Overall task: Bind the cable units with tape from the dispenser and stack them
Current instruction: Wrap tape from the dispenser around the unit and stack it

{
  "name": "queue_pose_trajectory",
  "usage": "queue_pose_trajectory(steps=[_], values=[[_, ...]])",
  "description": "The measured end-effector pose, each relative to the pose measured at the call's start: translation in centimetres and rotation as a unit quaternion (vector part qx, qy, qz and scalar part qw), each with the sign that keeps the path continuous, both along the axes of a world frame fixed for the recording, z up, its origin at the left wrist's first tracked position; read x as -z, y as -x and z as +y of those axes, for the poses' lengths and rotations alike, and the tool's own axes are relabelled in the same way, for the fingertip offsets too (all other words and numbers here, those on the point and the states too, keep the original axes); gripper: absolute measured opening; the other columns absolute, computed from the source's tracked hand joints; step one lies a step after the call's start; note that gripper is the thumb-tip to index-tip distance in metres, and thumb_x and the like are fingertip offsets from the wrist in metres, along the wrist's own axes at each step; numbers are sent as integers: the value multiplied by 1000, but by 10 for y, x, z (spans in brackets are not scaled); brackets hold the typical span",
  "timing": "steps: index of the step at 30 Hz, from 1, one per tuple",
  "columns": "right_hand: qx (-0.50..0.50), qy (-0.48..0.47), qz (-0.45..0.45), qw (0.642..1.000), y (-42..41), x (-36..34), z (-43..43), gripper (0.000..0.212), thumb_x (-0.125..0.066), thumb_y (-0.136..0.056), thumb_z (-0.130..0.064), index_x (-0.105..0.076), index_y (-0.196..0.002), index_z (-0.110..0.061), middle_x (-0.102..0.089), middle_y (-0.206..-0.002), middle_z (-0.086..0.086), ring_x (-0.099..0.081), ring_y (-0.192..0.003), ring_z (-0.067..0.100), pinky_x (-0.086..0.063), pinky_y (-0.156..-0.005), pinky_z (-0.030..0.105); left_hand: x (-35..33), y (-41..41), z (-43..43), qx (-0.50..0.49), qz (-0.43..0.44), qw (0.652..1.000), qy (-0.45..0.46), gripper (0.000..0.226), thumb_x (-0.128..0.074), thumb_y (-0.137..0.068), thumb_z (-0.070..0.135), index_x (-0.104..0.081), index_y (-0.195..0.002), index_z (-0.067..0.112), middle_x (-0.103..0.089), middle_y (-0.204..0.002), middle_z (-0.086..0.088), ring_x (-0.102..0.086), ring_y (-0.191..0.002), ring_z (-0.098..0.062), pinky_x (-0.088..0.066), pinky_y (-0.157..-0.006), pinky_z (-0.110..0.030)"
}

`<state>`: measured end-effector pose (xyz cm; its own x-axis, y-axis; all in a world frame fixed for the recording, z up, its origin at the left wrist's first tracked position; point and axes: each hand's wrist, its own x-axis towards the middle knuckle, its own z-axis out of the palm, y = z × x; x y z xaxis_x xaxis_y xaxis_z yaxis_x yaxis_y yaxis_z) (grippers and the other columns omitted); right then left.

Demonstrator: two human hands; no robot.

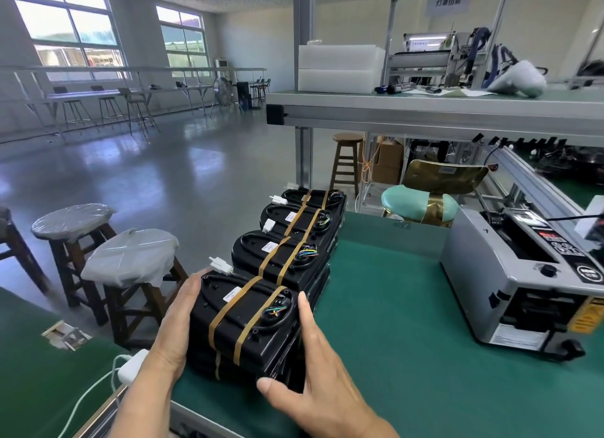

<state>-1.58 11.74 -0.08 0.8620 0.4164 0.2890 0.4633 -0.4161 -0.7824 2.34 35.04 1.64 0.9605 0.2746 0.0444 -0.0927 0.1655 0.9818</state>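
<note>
Taped cable bundle (248, 320) sits pressed between flat-fingered left grip (175, 330) and flat-fingered right grip (310, 375).

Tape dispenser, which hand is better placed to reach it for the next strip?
Probably the right hand. The tape dispenser stands to the right of the taped bundle, on that hand's side. The left hand presses the bundle's left end, so it would have to cross over the bundle.
</note>
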Motion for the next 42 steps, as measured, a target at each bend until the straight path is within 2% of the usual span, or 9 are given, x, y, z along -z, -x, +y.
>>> queue_pose_trajectory(steps=[8, 16, 22, 25, 30, 32, 36, 39, 42], values=[[-11, -2, -10, 1000, 6, 5, 1, 105, -56, -84, -60, 26, -148, -44, 2, -148, -49, -7, -141, -17, -15, -108, 8, -4, 0, 2, 6, 24, 1000, -9, 62, -48, -81, 77, -76, -104, 27, -74, -109, -8, -71, -101, -22, -48, -85, -41], [29, -2, -27, 999, 13, 8, 10, 116, -56, -74, -78, 28, -147, -45, -9, -143, -49, -13, -137, -18, -24, -106, 12, -7, -7, 6, 23, 41, 999, -25, 68, -39, -84, 78, -76, -101, 23, -74, -106, -13, -72, -97, -25, -53, -76, -34], [47, -4, 1, 999, 14, 10, 8, 124, -60, -64, -84, 28, -145, -50, -11, -154, -37, -9, -139, -19, -25, -109, 14, -4, -5, 10, -21, 15, 998, -53, 65, -37, -88, 75, -63, -126, 30, -68, -123, -4, -63, -117, -23, -46, -99, -44], [57, -8, 10, 998, 15, 12, 6, 126, -63, -62, -83, 28, -144, -51, -11, -155, -35, -8, -140, -18, -24, -112, 15, -21, -3, 8, -121, 17, 978, -169, 68, -33, -81, 81, -62, -124, 36, -52, -137, -4, -47, -129, -22, -31, -113, -49], [58, -11, 8, 998, 15, 9, 4, 124, -61, -65, -83, 26, -146, -49, -7, -154, -39, -6, -140, -19, -22, -111, 12, -73, -6, -36, -113, -11, 921, -373, 27, -30, -79, 67, -56, -80, 67, -44, -119, 10, -38, -119, -8, -30, -102, -35], [60, -16, 13, 998, 14, 7, 0, 122, -59, -64, -86, 24, -146, -51, -6, -153, -42, -6, -139, -21, -21, -110, 11, -82, -13, -54, -112, -35, 892, -437, 25, -36, -85, 61, -60, -80, 62, -46, -119, 8, -40, -119, -11, -31, -107, -39], [77, -25, 21, 996, 11, 5, -19, 119, -54, -62, -89, 22, -145, -54, -8, -151, -43, -8, -139, -21, -21, -109, 5, -82, -22, -80, -110, -80, 858, -496, 28, -49, -97, 44, -73, -96, 29, -59, -110, 6, -48, -113, -15, -31, -109, -47], [92, -27, 33, 995, 9, 5, -33, 114, -55, -66, -86, 20, -146, -55, -9, -158, -30, -8, -141, -18, -31, -115, 26, -76, -22, -93, -95, -90, 852, -507, 26, -50, -97, 38, -73, -92, 26, -63, -101, 6, -51, -104, -16, -33, -105, -47], [93, -25, 51, 994, 10, 8, -43, 109, -58, -71, -79, 12, -149, -52, -12, -160, -26, -9, -141, -17, -30, -117, 30, -79, -14, -97, -97, -106, 860, -490, 22, -54, -97, 35, -72, -89, 25, -66, -96, 9, -48, -96, -8, -33, -106, -52]])
